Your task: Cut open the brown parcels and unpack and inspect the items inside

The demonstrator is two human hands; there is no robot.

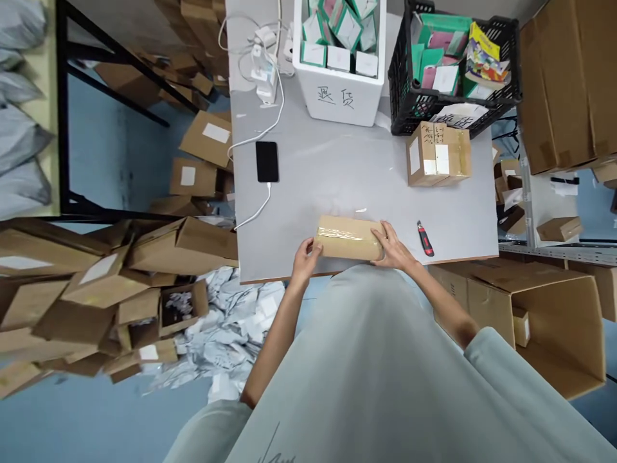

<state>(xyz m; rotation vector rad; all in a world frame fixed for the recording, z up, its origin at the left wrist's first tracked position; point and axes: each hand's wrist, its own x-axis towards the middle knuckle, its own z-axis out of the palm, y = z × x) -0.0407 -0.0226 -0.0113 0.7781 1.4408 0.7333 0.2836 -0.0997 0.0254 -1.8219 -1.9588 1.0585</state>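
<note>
A closed brown cardboard box [348,238] with shiny clear tape along its top lies near the table's front edge. My left hand [305,257] grips its left end, the thumb on the near corner. Around the right end curl the fingers of my right hand [389,247]. Both hands touch the box, and its underside is hidden. A red and black box cutter [425,238] rests on the table to the right of my right hand.
On the grey table [313,173] are a phone [267,162] on a white cable, a power strip [264,74] and a taped carton [438,154]. A white foam bin [340,96] and black crate [453,96] stand behind. A large open carton [554,321] sits at right.
</note>
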